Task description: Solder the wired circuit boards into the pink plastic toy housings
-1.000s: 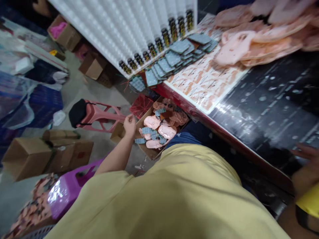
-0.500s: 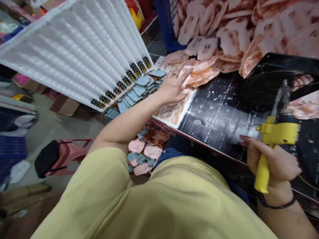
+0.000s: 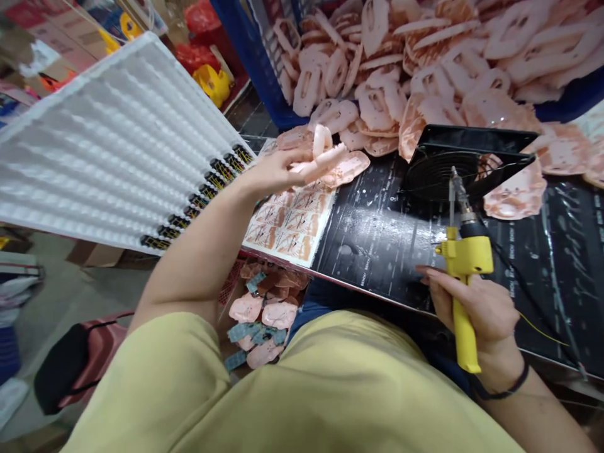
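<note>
My left hand is closed around the edge of a pink plastic shell part, which is tilted up above other flat pink shells. The far fingers are hidden behind the part. In my right hand is a yellow soldering gun, gripped by its handle with its metal tip pointing up and away. The tip is near a black fan on the black tabletop. A white sheet with orange-brown prints lies below my left hand.
A blue crate heaped with pink shells stands at the back. At left leans a white foam tray with black and yellow components along its edge. A box of pink parts and blue-grey boards sits below the table edge.
My left hand was spread over the pink shells; now it is closed on one and raises it. The right hand still holds the soldering gun. The whole view has shifted.
</note>
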Demonstrator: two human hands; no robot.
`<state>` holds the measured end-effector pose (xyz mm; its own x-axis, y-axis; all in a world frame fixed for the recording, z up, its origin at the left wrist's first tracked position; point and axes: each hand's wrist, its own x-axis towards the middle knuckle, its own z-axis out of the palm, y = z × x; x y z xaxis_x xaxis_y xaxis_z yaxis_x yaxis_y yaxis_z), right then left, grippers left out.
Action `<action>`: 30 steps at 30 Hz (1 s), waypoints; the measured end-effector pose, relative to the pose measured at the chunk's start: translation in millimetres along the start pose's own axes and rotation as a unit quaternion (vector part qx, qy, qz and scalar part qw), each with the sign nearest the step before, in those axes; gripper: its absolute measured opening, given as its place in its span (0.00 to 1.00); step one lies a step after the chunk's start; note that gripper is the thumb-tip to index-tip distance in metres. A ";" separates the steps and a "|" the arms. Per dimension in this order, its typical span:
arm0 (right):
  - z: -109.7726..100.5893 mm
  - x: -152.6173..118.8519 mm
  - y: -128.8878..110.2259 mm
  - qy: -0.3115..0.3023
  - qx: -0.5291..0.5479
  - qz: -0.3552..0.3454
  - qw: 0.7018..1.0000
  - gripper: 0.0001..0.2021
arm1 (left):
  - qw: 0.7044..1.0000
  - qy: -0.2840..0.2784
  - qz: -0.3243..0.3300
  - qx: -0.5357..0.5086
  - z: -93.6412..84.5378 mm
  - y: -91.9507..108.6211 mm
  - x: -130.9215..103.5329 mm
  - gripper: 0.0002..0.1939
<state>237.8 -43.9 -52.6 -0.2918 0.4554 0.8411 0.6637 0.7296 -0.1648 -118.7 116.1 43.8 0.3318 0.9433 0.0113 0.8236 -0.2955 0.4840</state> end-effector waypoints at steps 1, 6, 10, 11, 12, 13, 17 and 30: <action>-0.4 -0.4 -0.5 -0.001 -0.003 0.002 1.000 0.08 | 0.999 -0.036 0.015 0.022 3.6 10.7 -12.5 0.26; -0.9 -3.9 -2.3 0.002 -0.025 0.008 1.000 0.12 | 0.976 -0.085 0.096 0.176 61.1 70.0 -77.6 0.29; 1.1 -8.8 -1.0 -0.034 0.007 0.002 0.999 0.19 | 0.969 -0.054 0.164 0.177 102.0 92.1 -106.9 0.28; 1.9 -10.2 -0.3 -0.044 0.020 0.000 0.999 0.21 | 0.970 -0.053 0.172 0.162 104.1 91.8 -108.5 0.28; 2.8 -11.5 0.4 -0.052 0.032 -0.002 0.998 0.22 | 0.973 -0.054 0.174 0.142 102.9 89.0 -107.7 0.29; 3.7 -12.6 1.2 -0.058 0.041 -0.002 0.997 0.23 | 0.977 -0.053 0.167 0.119 99.0 84.1 -104.7 0.29; 7.6 -14.8 3.5 -0.082 0.068 -0.002 0.994 0.25 | 0.998 -0.011 0.052 0.042 77.0 46.7 -77.6 0.27; 19.9 -14.4 5.7 -0.179 0.044 -0.008 0.983 0.21 | 0.981 0.037 0.142 0.128 120.6 37.7 -80.1 0.25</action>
<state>232.1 -36.1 -75.9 -0.5350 0.5823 0.6121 0.6003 0.7718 -0.2097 -58.7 11.1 -44.4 0.5381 0.8231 0.1817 0.7945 -0.5673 0.2168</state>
